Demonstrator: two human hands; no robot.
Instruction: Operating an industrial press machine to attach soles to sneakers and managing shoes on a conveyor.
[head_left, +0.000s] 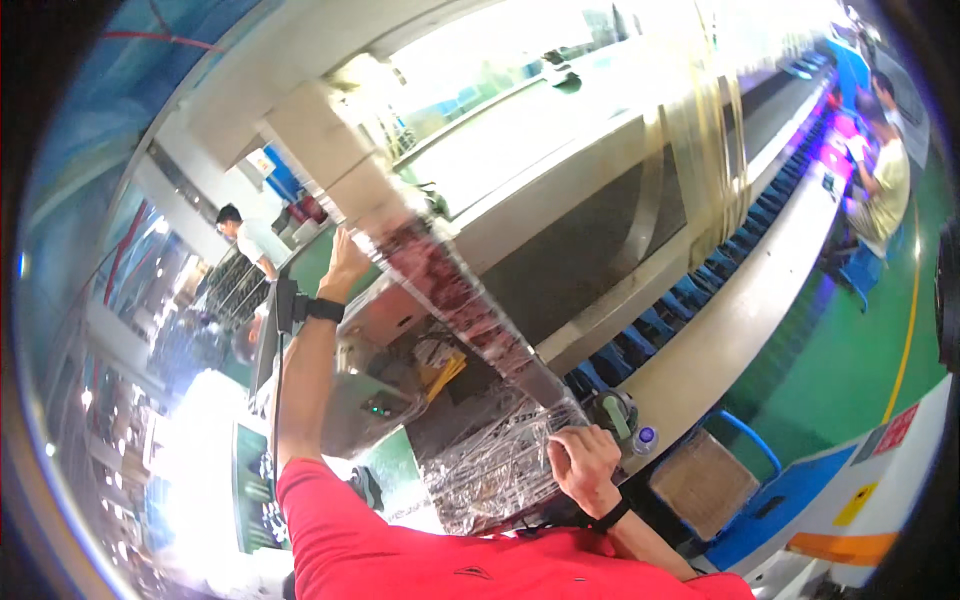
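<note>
Between my arms a long, shiny reddish-brown strip runs slantwise from the upper left down toward the right. My left hand is raised beside its far end; its fingers are partly lost against the edge there, so their grip is unclear. At the near right my right hand has its fingers curled at the strip's lower end, over the edge of crinkled clear plastic film. What those fingers hold, if anything, is hidden. Pale box-like blocks stand past the strip's far end.
A long production line stretches to the far right, with dark blue parts below it. A round-capped container stands near my right hand. A blue-framed stool is at the lower right. One person sits by the line; another is at the left.
</note>
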